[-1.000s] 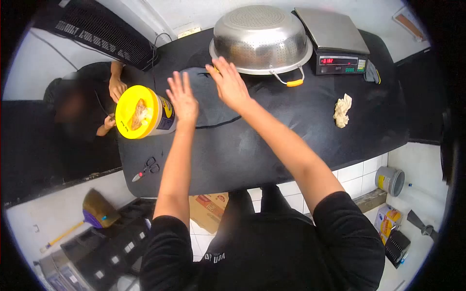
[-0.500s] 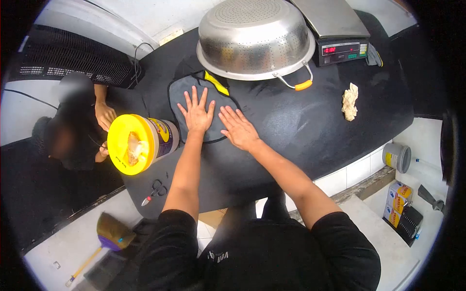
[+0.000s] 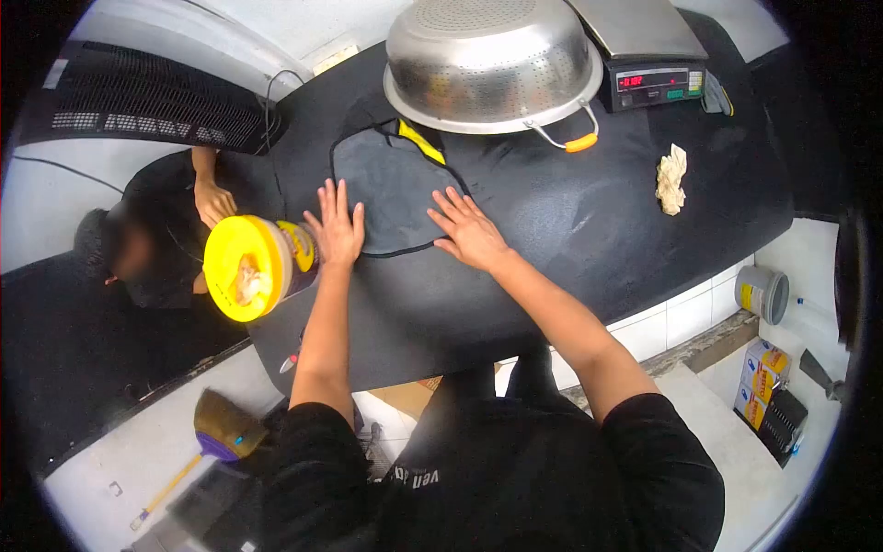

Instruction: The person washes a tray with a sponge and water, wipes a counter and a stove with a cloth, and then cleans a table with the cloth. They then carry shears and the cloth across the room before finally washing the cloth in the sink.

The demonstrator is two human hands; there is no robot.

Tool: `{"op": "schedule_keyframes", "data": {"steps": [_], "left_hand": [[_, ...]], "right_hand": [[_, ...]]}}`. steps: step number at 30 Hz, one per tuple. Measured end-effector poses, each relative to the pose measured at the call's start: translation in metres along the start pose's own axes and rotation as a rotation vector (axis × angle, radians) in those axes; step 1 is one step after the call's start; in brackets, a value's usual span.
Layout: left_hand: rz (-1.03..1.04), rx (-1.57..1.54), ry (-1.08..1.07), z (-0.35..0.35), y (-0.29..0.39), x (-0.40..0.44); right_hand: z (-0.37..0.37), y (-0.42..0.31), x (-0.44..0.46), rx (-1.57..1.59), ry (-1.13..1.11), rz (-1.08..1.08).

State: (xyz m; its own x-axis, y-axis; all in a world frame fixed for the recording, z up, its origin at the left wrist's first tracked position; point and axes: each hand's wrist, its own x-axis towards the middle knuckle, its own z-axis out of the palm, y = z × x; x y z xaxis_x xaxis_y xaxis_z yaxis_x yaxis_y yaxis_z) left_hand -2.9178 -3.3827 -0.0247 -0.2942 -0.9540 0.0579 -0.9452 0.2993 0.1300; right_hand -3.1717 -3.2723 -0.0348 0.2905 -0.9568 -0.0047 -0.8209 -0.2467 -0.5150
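Observation:
A grey fabric piece (image 3: 395, 198) with black edging and a yellow strip (image 3: 421, 142) lies flat on the black table. My left hand (image 3: 337, 225) is open, its fingers spread at the cloth's left edge, close to a tub with a yellow lid (image 3: 225, 285). Across the cloth, my right hand (image 3: 474, 235) rests open, palm down, fingertips along its right edge. Neither hand grips anything. My left forearm mostly hides a pair of scissors; a small red-and-silver tip (image 3: 289, 363) shows beside it.
Behind the cloth sit an upturned steel colander (image 3: 492, 78) and a digital scale (image 3: 655, 83). A crumpled cream cloth (image 3: 671, 179) lies at the right. At the left, another person's hand (image 3: 213, 202) is near the tub. A broom (image 3: 221, 428) is on the floor.
My left hand has slid left from the middle of the cloth to its left edge, beside the tub. My right hand stays near the right edge. The view has shifted slightly.

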Motion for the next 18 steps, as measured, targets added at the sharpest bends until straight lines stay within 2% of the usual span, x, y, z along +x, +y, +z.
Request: {"op": "schedule_keyframes", "data": {"steps": [2, 3, 5, 6, 8, 9, 11, 12, 13, 14, 15, 17, 18], "left_hand": [[0.027, 0.013, 0.024, -0.004, 0.006, -0.010], [0.103, -0.004, 0.025, -0.001, 0.014, -0.015], [0.301, -0.034, -0.101, 0.004, 0.031, -0.027], [0.289, 0.040, -0.169, 0.015, 0.035, -0.040], [0.224, 0.019, -0.136, 0.024, 0.035, -0.055], [0.205, -0.016, -0.131, 0.024, 0.034, -0.060], [0.167, -0.025, -0.157, 0.010, 0.042, -0.062], [0.139, -0.036, -0.187, 0.004, 0.046, -0.057], [0.144, -0.033, -0.185, 0.002, 0.045, -0.044], [0.128, -0.095, -0.027, 0.004, 0.039, -0.022], [0.108, -0.160, 0.129, 0.008, 0.035, 0.000], [0.038, -0.101, 0.340, 0.011, 0.036, 0.058], [-0.046, -0.106, 0.349, 0.012, 0.041, 0.079]], "right_hand": [[0.003, -0.001, -0.011, -0.038, 0.064, -0.023], [0.005, -0.001, -0.013, -0.035, 0.065, -0.022], [0.008, -0.002, -0.011, -0.083, 0.088, -0.027], [0.004, -0.003, -0.011, -0.080, 0.089, -0.028], [-0.037, -0.015, -0.004, -0.094, -0.160, 0.109], [-0.048, -0.020, 0.002, -0.093, -0.158, 0.105], [-0.063, -0.024, 0.021, -0.131, -0.451, 0.280], [-0.060, -0.021, 0.030, -0.133, -0.444, 0.278], [-0.051, -0.016, 0.038, -0.091, -0.112, 0.194], [-0.044, -0.013, 0.046, -0.045, 0.214, 0.112], [-0.042, -0.013, 0.059, -0.041, 0.211, 0.118], [-0.042, -0.009, 0.092, 0.023, 0.329, -0.050], [-0.036, -0.005, 0.103, 0.026, 0.325, -0.047]]}}
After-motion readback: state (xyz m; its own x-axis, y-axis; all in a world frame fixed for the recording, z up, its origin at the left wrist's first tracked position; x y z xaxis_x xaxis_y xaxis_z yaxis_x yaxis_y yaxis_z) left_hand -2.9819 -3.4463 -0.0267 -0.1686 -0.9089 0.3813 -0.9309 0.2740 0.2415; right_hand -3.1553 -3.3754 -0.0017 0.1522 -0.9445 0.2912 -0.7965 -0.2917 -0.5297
